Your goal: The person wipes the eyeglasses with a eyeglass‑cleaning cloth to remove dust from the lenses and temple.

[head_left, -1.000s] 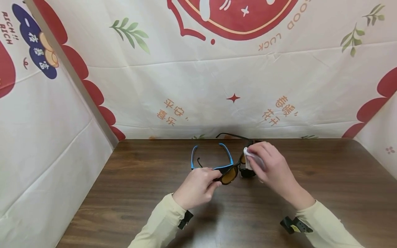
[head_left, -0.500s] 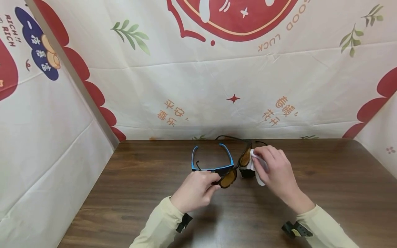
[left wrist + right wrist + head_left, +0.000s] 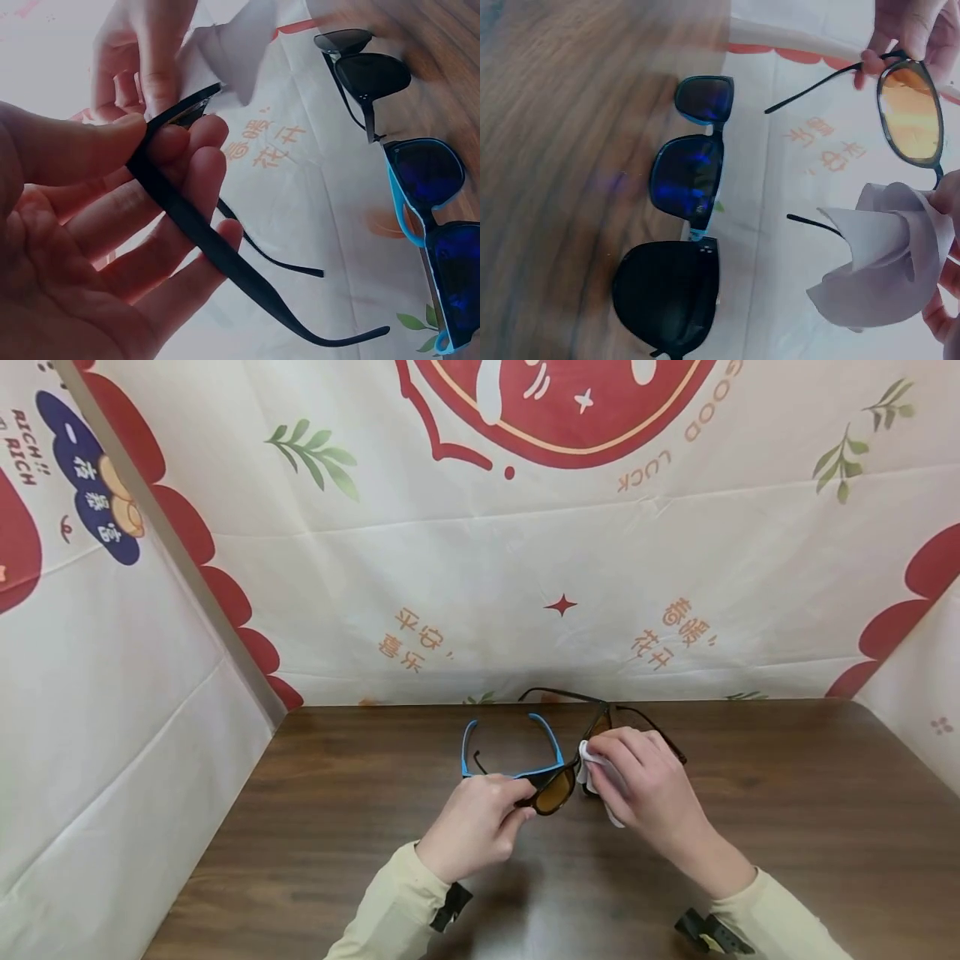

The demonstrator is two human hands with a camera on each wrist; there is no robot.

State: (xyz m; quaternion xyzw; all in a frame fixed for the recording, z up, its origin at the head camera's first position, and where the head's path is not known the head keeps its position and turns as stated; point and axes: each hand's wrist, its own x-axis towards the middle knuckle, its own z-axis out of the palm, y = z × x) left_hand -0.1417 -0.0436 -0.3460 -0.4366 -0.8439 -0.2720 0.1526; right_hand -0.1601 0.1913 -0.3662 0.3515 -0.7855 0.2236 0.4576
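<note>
My left hand [image 3: 476, 827] pinches a pair of black-framed sunglasses [image 3: 911, 112] with amber lenses at one hinge corner. In the left wrist view the thumb lies on the frame and the fingers curl behind the temple arm [image 3: 210, 240]. My right hand [image 3: 652, 785] holds a folded white cloth [image 3: 889, 255] over the other lens, which the cloth mostly hides. Both temple arms of these sunglasses stand unfolded, pointing away from me.
Blue-framed sunglasses [image 3: 555, 745] with dark lenses lie on the wooden table [image 3: 337, 860] behind my hands. Beside them are black sunglasses [image 3: 667, 296]. A white printed cloth backdrop [image 3: 480, 560] rises at the table's far edge.
My right hand has moved the cloth across the far lens, out to the right and then back left toward the bridge. My left hand keeps its grip on the sunglasses, almost still.
</note>
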